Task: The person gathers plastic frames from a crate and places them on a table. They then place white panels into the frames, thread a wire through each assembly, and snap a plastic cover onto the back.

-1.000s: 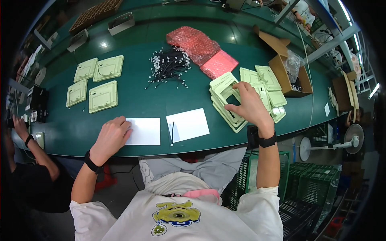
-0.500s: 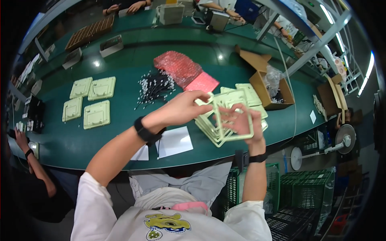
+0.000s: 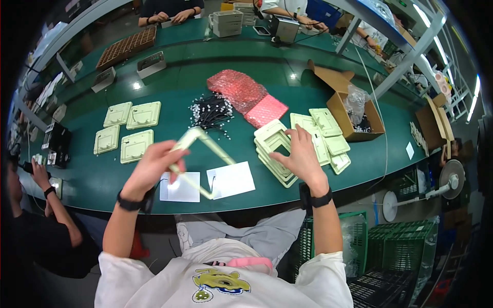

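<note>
- At the far left, another person's hand (image 3: 38, 172) is lifted near a black device (image 3: 55, 145) at the edge of the green table (image 3: 102, 185); this person works apart.
- Four cream trays (image 3: 129, 134) lie flat in two rows on the left part of the table, side by side and not stacked, so each one is easy to reach.
- The left hand (image 3: 154, 167) grips one corner of a cream frame (image 3: 203, 154) and holds it tilted in the air above two white sheets (image 3: 208, 183), which lie flat near the table's front edge, just before the body.
- Behind the frame, a heap of small black parts (image 3: 210, 112) lies loose, touching pink bubble wrap (image 3: 241, 92).
- The right hand (image 3: 300, 156) rests with spread fingers on top of a stack of cream frames (image 3: 275, 151). It seems to press the stack steady; I cannot tell if it grasps one.
- More cream trays (image 3: 328, 134) are spread just to the right of the stack.
- An open cardboard box (image 3: 349, 110) with a plastic bag inside stands near them, close enough for the right arm.
</note>
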`<state>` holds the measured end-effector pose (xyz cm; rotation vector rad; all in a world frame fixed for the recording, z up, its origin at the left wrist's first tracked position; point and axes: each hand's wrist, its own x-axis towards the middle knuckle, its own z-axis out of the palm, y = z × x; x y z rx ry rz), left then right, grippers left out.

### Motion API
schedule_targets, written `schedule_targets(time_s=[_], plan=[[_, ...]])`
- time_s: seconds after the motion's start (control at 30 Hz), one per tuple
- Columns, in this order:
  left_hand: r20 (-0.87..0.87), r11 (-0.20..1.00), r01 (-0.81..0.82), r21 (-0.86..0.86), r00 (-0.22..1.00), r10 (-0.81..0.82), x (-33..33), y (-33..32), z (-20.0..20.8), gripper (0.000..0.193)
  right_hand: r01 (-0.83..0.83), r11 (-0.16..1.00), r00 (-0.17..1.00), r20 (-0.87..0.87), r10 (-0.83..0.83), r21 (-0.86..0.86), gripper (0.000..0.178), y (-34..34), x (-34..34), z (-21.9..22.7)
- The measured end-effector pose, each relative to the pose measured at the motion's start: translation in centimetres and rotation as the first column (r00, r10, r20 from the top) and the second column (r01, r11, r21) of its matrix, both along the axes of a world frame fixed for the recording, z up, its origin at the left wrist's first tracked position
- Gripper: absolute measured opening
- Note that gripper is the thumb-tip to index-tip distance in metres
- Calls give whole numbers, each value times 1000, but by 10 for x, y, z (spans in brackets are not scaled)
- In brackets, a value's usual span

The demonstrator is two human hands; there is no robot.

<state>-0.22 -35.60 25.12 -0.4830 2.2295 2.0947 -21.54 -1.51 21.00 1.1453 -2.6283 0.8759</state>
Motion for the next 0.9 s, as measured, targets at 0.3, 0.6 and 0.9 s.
schedule_targets(time_s=[0.3,0.6,0.9], plan=[[126,821,-532,210,847,516,205,-68,-81,25,46,950,988,129,-90,309,66,-11,-30,-18],[126,797,-552,245,833,539,234,-81,-106,26,105,955,994,-67,-90,277,61,-18,-11,5],[99,802,-598,-4,797,595,219,-81,-108,29,-441,825,896,123,426,354,68,-119,50,-7]])
